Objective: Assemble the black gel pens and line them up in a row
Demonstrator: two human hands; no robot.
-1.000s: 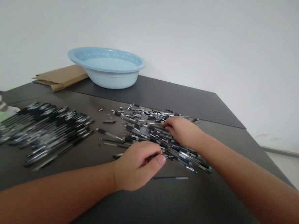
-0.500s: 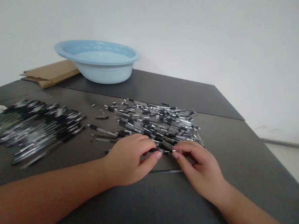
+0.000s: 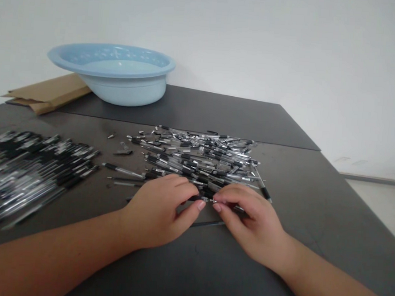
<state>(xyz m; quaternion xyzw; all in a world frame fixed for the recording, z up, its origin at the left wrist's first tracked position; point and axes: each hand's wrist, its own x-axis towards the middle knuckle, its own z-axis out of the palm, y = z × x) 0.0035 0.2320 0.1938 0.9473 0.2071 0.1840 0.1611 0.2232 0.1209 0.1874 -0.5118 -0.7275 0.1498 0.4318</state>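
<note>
My left hand (image 3: 163, 213) pinches a pen (image 3: 201, 198) with a black grip between thumb and forefinger; most of its length is hidden by the hand. Close against the pen's end, my right hand (image 3: 255, 223) holds a small silvery piece (image 3: 212, 201) at its fingertips, which looks like a pen tip. Whether the two parts touch is too small to tell. Just beyond both hands spreads a loose heap of clear and black pens (image 3: 197, 159). A thin dark refill-like rod (image 3: 208, 223) lies on the table between my hands.
At the left lies a second pile of pens (image 3: 42, 169), set roughly side by side. A light blue basin (image 3: 130, 92) stands at the back by the wall, with a brown paper package (image 3: 50, 92) beside it. Small pen parts (image 3: 122, 151) lie between the piles on the dark table (image 3: 190, 272).
My right hand has come nearer to my left, so the silvery piece is now close to the pen's end. The camera has turned slightly, shifting the basin and left pile leftward in view.
</note>
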